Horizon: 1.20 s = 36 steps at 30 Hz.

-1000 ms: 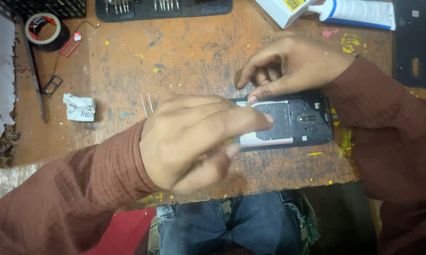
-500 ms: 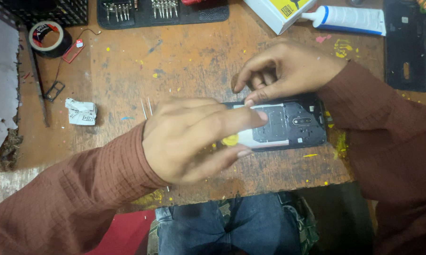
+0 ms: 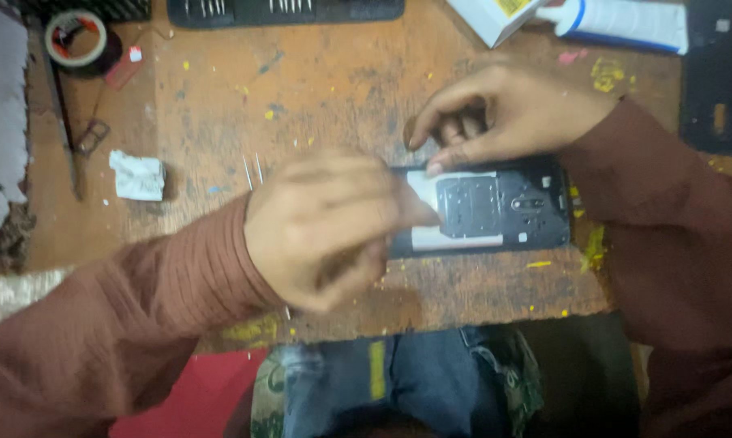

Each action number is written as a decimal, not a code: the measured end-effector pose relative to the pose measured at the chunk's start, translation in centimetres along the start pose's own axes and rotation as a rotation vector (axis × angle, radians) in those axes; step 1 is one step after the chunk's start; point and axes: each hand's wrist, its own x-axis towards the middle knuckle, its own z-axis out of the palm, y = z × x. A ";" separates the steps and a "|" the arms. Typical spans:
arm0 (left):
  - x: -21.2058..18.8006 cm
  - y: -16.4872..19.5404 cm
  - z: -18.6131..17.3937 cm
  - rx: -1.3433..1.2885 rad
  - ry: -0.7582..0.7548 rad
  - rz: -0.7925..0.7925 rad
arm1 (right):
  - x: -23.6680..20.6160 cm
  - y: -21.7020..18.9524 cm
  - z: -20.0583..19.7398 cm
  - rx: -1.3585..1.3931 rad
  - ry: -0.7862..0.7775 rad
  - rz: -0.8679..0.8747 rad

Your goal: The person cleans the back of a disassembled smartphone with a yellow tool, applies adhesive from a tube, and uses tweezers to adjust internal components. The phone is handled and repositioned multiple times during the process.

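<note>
Nearest, at 6 o'clock, are the person's legs in blue jeans (image 3: 382, 381), under the edge of the wooden surface (image 3: 325, 105). A red thing (image 3: 196, 397) lies low at 7 o'clock.

Next comes the left hand (image 3: 325, 227), close to the middle. It is blurred. Its fingers (image 3: 398, 207) are bent and close together, and they press down on the left end of the open phone (image 3: 496, 209). I cannot tell if they pinch anything small.

The open phone lies flat on the surface, just right of the middle. It is black with a grey metal plate inside and its back is off. Its long side runs from 9 o'clock to 3 o'clock. The end with the round camera part points to 3 o'clock.

The right hand (image 3: 512, 113) is just past the phone, toward 1 o'clock. Its fingers are curled and narrow. One fingertip touches the top edge of the phone and holds it down.

Two thin metal pins (image 3: 252, 172) lie just left of the left hand. A crumpled white paper (image 3: 137, 175) lies at 9 o'clock. Tweezers (image 3: 62, 122) lie farther left.

Far away, at 11 o'clock, sits a roll of tape (image 3: 76, 39). At 12 o'clock is a black tray of screwdriver bits (image 3: 285, 10). At 1 o'clock are a white box (image 3: 496, 16) and a white tube (image 3: 617, 23). A black phone cover (image 3: 719, 81) lies at 2 o'clock.
</note>
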 end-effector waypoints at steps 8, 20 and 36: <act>0.7 2.4 0.6 0.291 -0.030 0.204 | -0.4 -0.4 0.7 -0.016 0.008 0.019; -19.7 11.4 27.6 0.219 -0.513 -0.310 | -0.2 -0.1 0.3 -0.059 0.019 0.003; -10.2 12.1 16.8 0.172 -0.552 -0.115 | 0.0 0.1 0.4 -0.085 0.019 0.065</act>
